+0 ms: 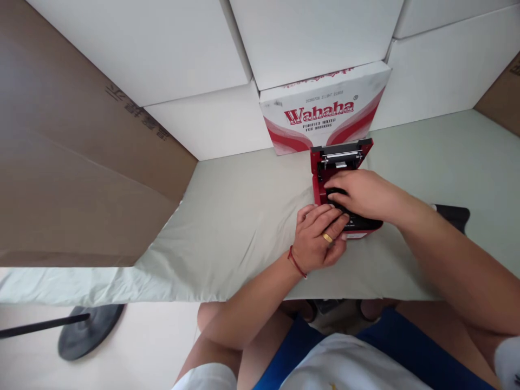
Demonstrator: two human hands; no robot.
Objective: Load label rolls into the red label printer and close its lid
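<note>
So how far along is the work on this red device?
Opening looks done: the red device has its lid raised. In hand: the right hand reaches inside, the left hand rests against the near side; fingertip work is hidden. Remaining, probably: closing the lid.

We get soft, fairly even light; src. isn't visible, so we can't tell its dir. The floor (162, 338) looks brightest, the brown box (81, 162) dimmer w/ pale haze up top. Shadows on the desk (227, 216) are faint. We see wide-angle stretch nr. the edges; carton (320, 116) lettering's readable, but print on the red device (318, 190) is too small.
</note>
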